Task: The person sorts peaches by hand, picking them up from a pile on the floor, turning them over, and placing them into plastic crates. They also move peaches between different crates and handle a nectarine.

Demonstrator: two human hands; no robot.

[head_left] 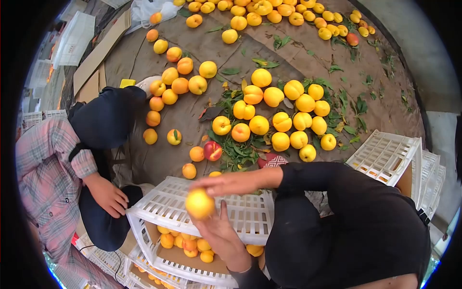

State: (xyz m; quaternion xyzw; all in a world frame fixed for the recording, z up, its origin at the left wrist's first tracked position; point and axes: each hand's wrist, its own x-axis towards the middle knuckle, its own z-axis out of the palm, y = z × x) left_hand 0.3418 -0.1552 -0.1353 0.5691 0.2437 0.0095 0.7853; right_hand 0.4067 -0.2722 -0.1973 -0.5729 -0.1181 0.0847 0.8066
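Note:
A yellow peach-like fruit (199,203), slightly blurred, is between my two hands above a white slatted crate (163,204). My left hand (222,236) comes up from below, its fingers around the underside of the fruit and its thumb raised beside it. Stretched out across the top of the fruit is my right hand (233,183), close against it; its fingertips are blurred, and whether they grip cannot be made out. More yellow-orange fruits (190,244) lie inside the crate under my hands.
Loose fruits (260,125) and green leaves lie on a brown ground sheet (269,53). A co-worker in a plaid shirt (48,164) and dark cap sits at the left, one hand on their knee. White crates (385,154) are stacked at the right. Cardboard (101,53) lies at upper left.

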